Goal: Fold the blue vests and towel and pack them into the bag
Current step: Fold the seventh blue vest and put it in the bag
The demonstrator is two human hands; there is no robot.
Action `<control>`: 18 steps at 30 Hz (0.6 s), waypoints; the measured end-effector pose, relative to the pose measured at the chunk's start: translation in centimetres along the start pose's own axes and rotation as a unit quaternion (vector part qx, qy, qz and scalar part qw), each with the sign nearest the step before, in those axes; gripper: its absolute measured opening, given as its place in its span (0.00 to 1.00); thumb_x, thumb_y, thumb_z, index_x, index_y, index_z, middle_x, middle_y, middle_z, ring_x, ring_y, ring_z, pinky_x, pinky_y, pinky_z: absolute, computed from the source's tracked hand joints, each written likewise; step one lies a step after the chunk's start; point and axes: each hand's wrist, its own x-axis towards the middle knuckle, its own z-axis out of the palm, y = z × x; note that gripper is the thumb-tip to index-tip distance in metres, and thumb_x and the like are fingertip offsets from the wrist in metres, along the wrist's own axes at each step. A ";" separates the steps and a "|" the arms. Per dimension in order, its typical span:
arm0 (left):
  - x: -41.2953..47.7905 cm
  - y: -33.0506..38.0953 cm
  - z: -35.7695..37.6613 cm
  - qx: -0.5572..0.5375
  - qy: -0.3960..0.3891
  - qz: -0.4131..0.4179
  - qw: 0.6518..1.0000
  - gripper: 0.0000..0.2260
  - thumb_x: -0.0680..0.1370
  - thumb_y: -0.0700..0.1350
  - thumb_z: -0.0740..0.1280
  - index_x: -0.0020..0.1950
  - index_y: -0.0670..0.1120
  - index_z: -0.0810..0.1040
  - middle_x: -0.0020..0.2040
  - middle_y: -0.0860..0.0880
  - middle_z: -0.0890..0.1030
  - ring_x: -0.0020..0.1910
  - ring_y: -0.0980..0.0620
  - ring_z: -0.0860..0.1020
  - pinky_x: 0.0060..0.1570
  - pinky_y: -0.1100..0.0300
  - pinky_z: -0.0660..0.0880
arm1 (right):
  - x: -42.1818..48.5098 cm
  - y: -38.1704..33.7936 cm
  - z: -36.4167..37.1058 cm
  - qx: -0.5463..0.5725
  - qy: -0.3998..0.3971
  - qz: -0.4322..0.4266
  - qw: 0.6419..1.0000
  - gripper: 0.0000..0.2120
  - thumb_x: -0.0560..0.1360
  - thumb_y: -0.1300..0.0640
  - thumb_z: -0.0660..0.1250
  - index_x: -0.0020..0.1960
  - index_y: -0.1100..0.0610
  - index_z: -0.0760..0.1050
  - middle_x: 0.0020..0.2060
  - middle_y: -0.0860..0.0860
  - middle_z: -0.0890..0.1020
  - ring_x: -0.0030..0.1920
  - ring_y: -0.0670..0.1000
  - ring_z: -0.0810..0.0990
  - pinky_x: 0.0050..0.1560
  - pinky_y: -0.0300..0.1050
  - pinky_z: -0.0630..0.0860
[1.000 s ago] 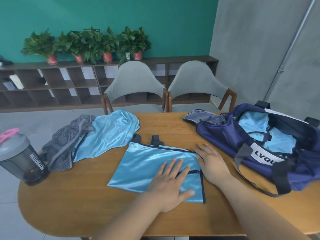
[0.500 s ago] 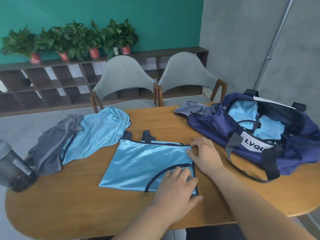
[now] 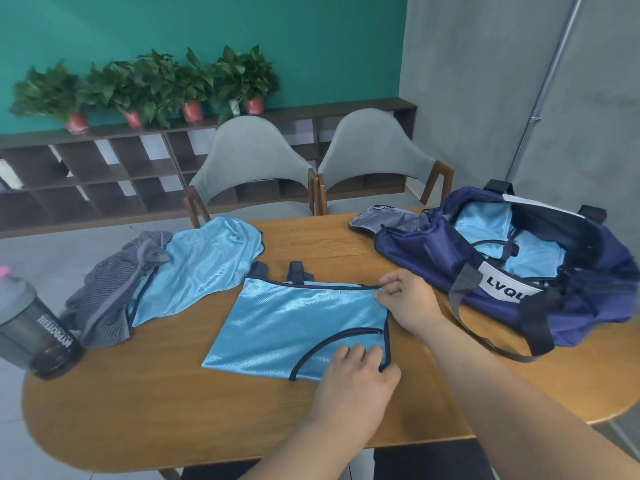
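A shiny light-blue vest (image 3: 294,323) with dark trim lies folded flat in the middle of the wooden table (image 3: 173,410). My left hand (image 3: 356,379) grips its near right corner, fingers curled on the cloth. My right hand (image 3: 405,299) pinches the far right corner at the trimmed edge. A second blue vest (image 3: 204,268) lies crumpled at the back left, next to a grey striped towel (image 3: 110,299). The navy bag (image 3: 519,271) stands open at the right with folded blue cloth (image 3: 491,223) inside it.
A grey shaker bottle (image 3: 31,327) stands at the table's left edge. Two grey chairs (image 3: 256,168) are pushed in at the far side. Behind them a low shelf carries potted plants (image 3: 156,88). The bag's strap (image 3: 485,341) trails onto the table near my right forearm.
My left hand slid from the vest's middle to its near right corner and curled onto it. My right hand went from lying flat beside the vest to pinching the far right corner.
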 end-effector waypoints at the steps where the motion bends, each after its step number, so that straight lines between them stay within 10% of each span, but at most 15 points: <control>1: 0.1 -0.1 0.3 -0.002 0.004 -0.001 1.000 0.10 0.66 0.44 0.77 0.45 0.51 0.82 0.38 0.51 0.74 0.36 0.48 0.75 0.40 0.55 0.76 | 0.3 -0.3 -0.1 0.018 0.005 0.020 1.000 0.10 0.73 0.53 0.78 0.51 0.47 0.79 0.42 0.46 0.85 0.45 0.46 0.82 0.50 0.44 0.78; 12: -0.3 0.0 -1.1 -0.311 0.136 -0.166 0.926 0.07 0.84 0.50 0.65 0.60 0.56 0.79 0.54 0.59 0.78 0.48 0.58 0.78 0.49 0.56 0.78 | 0.5 -1.5 -1.5 0.214 0.030 0.176 0.960 0.11 0.72 0.62 0.80 0.52 0.57 0.82 0.49 0.57 0.85 0.48 0.53 0.85 0.38 0.42 0.82; 18: -0.9 -0.6 -3.7 -0.421 0.225 -0.187 0.858 0.11 0.84 0.41 0.66 0.62 0.55 0.80 0.53 0.60 0.79 0.50 0.58 0.79 0.49 0.57 0.78 | 0.9 -6.1 -1.9 0.255 0.036 0.157 0.953 0.10 0.73 0.63 0.78 0.52 0.59 0.82 0.45 0.60 0.85 0.33 0.52 0.79 0.26 0.40 0.74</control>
